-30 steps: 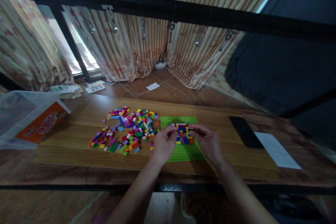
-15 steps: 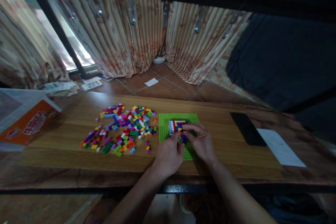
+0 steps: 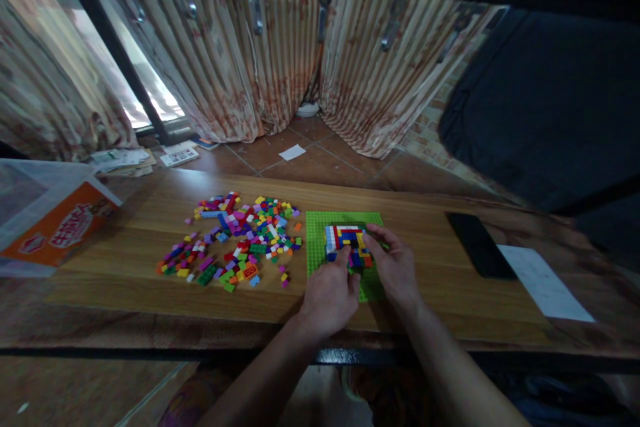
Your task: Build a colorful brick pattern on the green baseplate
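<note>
Our left hand [image 3: 327, 293] fingers pinched the brick build [image 3: 347, 240] from 6 o'clock, right hand [image 3: 396, 268] spread at 3; we reckoned pressing straight down beat twisting.

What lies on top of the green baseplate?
A small build of coloured bricks sits on the green baseplate. The left hand and right hand cover its near part, so whatever lies under them is hidden.

There is one worktop [image 3: 125, 267], one green baseplate [image 3: 315, 243], one multicoloured brick build [image 3: 345, 239], one scattered heap of loose bricks [image 3: 240, 240] too many to count, one black phone [image 3: 480, 253], one white sheet [image 3: 545, 283], one orange-printed bag [image 3: 55, 230] and two grips (left grip [image 3: 330, 293], right grip [image 3: 395, 268], both bare).
</note>
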{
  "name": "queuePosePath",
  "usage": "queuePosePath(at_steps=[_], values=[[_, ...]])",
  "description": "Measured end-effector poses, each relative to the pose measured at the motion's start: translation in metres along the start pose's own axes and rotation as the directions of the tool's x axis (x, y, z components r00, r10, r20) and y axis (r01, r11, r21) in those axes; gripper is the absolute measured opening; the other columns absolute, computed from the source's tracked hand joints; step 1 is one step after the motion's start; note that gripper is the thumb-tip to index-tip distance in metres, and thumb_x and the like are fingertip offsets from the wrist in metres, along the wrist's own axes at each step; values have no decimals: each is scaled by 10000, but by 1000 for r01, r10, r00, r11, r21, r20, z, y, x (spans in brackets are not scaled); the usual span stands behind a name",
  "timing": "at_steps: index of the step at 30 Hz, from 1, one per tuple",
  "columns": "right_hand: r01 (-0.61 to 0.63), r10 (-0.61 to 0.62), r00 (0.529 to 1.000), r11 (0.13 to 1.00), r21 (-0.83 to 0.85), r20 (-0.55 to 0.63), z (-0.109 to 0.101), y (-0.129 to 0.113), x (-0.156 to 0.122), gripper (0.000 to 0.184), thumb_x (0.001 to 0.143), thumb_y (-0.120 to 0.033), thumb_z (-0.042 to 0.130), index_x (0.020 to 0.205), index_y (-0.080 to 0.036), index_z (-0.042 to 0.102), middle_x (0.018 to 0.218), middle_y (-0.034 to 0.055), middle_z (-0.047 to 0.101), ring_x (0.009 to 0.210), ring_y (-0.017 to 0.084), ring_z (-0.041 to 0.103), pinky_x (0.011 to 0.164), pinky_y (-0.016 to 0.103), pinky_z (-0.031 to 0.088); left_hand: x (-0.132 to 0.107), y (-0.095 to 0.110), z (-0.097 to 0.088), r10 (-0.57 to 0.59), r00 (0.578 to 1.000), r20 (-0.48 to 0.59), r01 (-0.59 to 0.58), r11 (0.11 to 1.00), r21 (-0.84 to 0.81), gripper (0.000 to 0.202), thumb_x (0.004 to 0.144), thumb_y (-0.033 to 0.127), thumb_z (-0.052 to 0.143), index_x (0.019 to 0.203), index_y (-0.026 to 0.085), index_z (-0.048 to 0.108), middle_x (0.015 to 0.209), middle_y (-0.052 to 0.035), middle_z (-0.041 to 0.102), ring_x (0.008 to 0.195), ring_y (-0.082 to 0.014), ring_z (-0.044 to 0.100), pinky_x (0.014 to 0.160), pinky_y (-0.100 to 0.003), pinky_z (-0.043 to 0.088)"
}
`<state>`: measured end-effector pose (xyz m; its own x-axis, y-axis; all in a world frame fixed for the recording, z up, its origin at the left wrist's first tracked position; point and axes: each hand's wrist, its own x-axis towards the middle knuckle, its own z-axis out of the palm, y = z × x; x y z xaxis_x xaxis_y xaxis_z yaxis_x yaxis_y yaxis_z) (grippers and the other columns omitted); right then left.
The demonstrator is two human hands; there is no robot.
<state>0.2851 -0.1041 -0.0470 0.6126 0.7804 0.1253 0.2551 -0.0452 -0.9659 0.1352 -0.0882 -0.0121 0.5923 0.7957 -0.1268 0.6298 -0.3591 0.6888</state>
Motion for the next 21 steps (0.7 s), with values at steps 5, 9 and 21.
queuePosePath(at_steps=[5, 9, 21], values=[[-67, 67, 998, 995, -72, -3, 4, -5, -1, 428, 709, -411, 728, 1053, -161, 690, 1028, 106, 732, 931, 239, 675, 900, 427, 508, -2, 3, 1, 13, 1000, 13, -14, 994, 105, 587, 906, 301, 421, 1458, 107, 379, 985, -147, 728, 894, -283, 693, 810, -396, 527], [-85, 85, 996, 994, -72, -14, 5, -8, -2, 408, 698, -391, 719, 1032, -158, 687, 989, 105, 742, 893, 237, 684, 880, 426, 520, -2, 4, 1, 34, 999, 19, -37, 985, 169, 562, 918, 292, 404, 1448, 105, 389, 998, -152, 730, 911, -288, 698, 831, -408, 532], [-85, 85, 996, 996, 10, -30, 8, -3, -1, 406, 659, -399, 732, 995, -173, 704, 984, 94, 739, 884, 227, 677, 856, 407, 522, -3, 5, 3, 60, 998, 24, -64, 969, 240, 548, 927, 280, 387, 1432, 68, 403, 1003, -179, 731, 907, -314, 708, 808, -439, 550]])
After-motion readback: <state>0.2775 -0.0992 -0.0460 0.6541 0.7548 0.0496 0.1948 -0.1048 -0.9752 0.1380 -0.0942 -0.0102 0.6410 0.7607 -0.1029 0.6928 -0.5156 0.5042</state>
